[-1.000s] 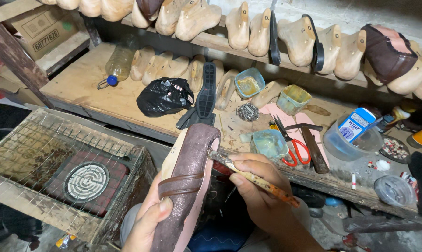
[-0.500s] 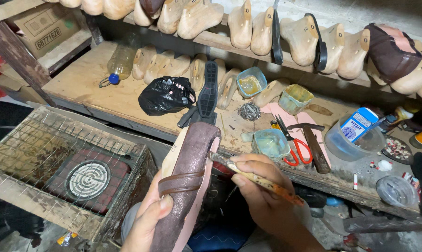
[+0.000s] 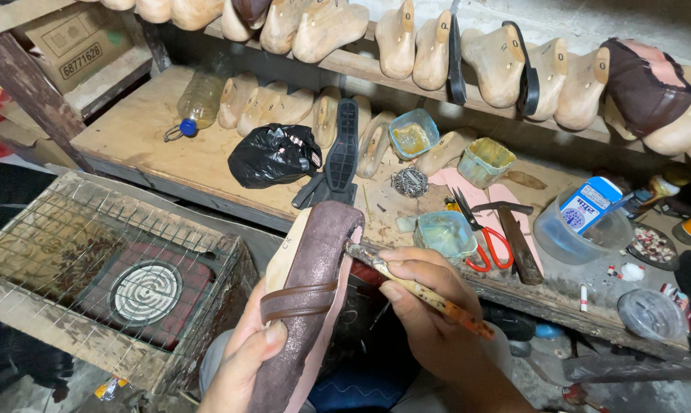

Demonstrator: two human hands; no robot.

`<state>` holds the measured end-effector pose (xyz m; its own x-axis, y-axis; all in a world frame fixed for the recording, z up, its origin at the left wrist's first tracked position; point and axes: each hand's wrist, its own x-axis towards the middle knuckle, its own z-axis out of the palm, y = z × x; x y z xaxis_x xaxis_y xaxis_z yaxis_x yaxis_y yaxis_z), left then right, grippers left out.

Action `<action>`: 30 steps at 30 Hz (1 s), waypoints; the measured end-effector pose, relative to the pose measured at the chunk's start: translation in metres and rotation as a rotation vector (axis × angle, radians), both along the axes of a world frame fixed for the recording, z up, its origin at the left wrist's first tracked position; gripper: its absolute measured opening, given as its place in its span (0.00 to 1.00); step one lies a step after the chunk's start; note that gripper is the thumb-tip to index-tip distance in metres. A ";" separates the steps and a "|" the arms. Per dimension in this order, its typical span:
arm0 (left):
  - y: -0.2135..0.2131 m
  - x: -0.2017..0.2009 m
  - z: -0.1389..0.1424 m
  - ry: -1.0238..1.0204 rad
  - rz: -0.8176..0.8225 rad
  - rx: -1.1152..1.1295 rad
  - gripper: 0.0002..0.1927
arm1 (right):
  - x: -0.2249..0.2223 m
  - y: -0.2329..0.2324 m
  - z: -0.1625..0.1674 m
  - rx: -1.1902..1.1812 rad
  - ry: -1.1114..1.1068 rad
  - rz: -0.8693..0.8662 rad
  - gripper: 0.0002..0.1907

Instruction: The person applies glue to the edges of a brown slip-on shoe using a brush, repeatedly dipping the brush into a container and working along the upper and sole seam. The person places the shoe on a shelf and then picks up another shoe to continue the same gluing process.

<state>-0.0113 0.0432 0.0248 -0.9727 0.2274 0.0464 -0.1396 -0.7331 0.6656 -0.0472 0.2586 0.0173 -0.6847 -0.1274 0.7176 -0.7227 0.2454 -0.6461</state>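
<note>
Between two hands, one shoe, one brush

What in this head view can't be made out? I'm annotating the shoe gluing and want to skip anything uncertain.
- Brush bristles: hidden behind the edge of the brown shoe upper, head view.
- Left hand: palm hidden by the shoe; wrist cut off by the bottom edge.
- Right hand: the fingers cover the middle of the brush handle.
- Black plastic bag: opaque, contents hidden.
- Small bits on the dark dish: too small to identify.

Matt brown suede shoe upper, pale wood lasts, rough plywood bench, glossy blk plastic bag, rusty wire cage
</note>
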 end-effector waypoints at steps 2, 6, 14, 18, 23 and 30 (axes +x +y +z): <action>-0.002 -0.001 -0.001 -0.012 0.005 -0.012 0.50 | 0.000 0.000 -0.001 0.008 -0.002 0.014 0.14; -0.007 -0.004 -0.007 -0.002 0.005 -0.070 0.50 | 0.002 0.001 -0.001 0.045 -0.019 0.018 0.15; -0.012 -0.004 -0.011 -0.059 0.008 -0.120 0.49 | 0.005 -0.001 -0.002 0.055 -0.074 0.030 0.14; -0.010 -0.004 -0.008 -0.039 0.010 -0.096 0.49 | 0.006 -0.001 -0.003 0.013 -0.097 0.084 0.15; -0.008 -0.005 -0.002 0.018 0.014 -0.092 0.49 | 0.007 -0.002 -0.002 0.013 -0.125 0.112 0.15; -0.008 -0.003 -0.006 0.016 0.029 -0.050 0.49 | 0.005 0.001 0.000 0.066 -0.149 0.143 0.14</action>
<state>-0.0145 0.0350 0.0184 -0.9781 0.2019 0.0508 -0.1084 -0.7023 0.7035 -0.0425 0.2592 0.0172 -0.7545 -0.2742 0.5963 -0.6506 0.1927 -0.7345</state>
